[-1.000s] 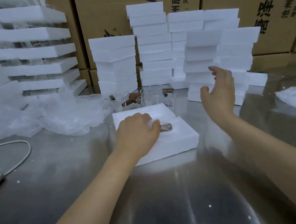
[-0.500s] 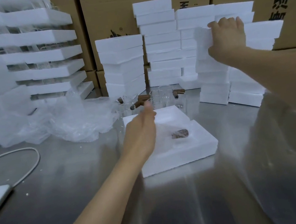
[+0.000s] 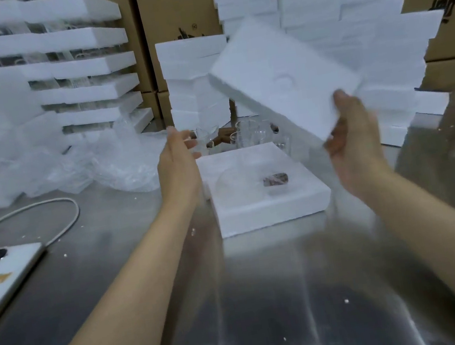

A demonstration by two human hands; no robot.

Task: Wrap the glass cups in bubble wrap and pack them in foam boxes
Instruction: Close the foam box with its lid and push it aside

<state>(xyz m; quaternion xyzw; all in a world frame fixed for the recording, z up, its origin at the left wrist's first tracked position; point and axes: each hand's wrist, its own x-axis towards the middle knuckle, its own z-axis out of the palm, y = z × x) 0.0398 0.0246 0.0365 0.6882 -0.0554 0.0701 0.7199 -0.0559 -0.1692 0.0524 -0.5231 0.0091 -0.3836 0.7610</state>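
- Right hand, at the stack before, now grips a foam lid, tilted above the foam box.
- Left hand, fingers straight, has risen beside the box; the wrapped cup lies inside.

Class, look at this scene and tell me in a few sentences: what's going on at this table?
A person is packing glassware at a metal table. Their right hand grips a foam slab by its lower corner, tilted in the air above an open foam box. A clear item with a brown piece, probably a wrapped cup, lies in the box. The left hand is open beside it. More glass cups stand behind; bubble wrap lies left.
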